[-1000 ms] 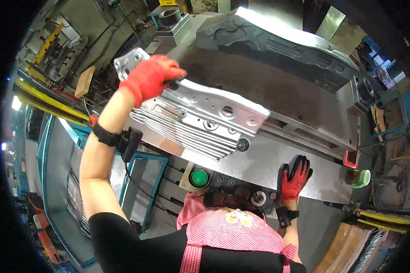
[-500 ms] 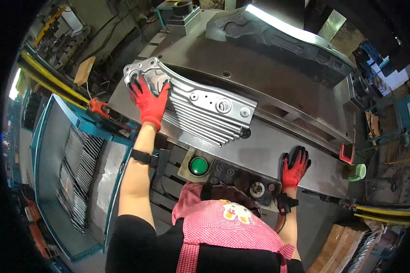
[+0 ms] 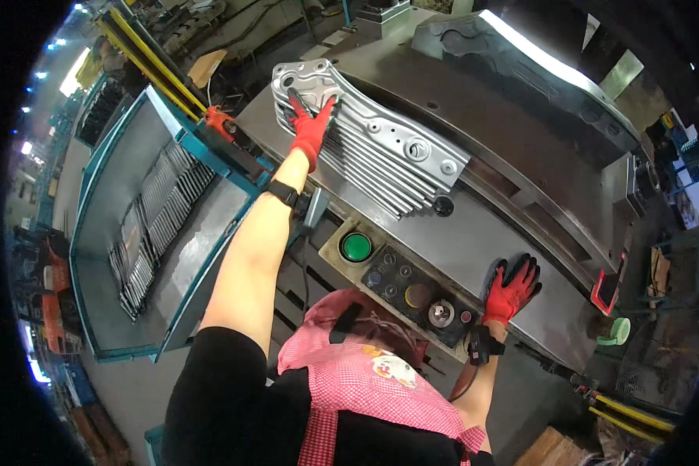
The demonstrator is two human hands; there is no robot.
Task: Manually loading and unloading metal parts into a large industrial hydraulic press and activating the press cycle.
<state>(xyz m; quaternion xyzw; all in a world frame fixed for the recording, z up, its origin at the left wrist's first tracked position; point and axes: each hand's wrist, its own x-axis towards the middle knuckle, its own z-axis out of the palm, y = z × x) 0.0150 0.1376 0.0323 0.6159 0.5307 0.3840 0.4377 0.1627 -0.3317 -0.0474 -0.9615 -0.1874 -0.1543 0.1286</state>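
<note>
A neat stack of silver stamped metal brackets (image 3: pixel 388 140), their edges fanned out, lies along the left part of the steel press bed (image 3: pixel 481 237). My left hand (image 3: pixel 311 128), in a red glove with dark fingertips, rests on the stack's far-left end with fingers and thumb spread over the top bracket. The bracket has round holes, and a black round knob (image 3: pixel 443 206) shows by its right end. Further right, my right hand (image 3: pixel 512 291), gloved the same way, lies flat on the bare bed with its fingers apart and nothing in it.
A control panel with a large green button (image 3: pixel 357 247) stands in front of the bed. At left, a teal-framed metal bin (image 3: pixel 202 256) holds more stacked brackets (image 3: pixel 159 217). Behind the bed sits the heavy die (image 3: pixel 512 124). A light green cup (image 3: pixel 615 332) is at the right end.
The whole view has turned, so the bed slants more and the bin appears higher. Both hands keep their places, left on the bracket stack and right on the bed.
</note>
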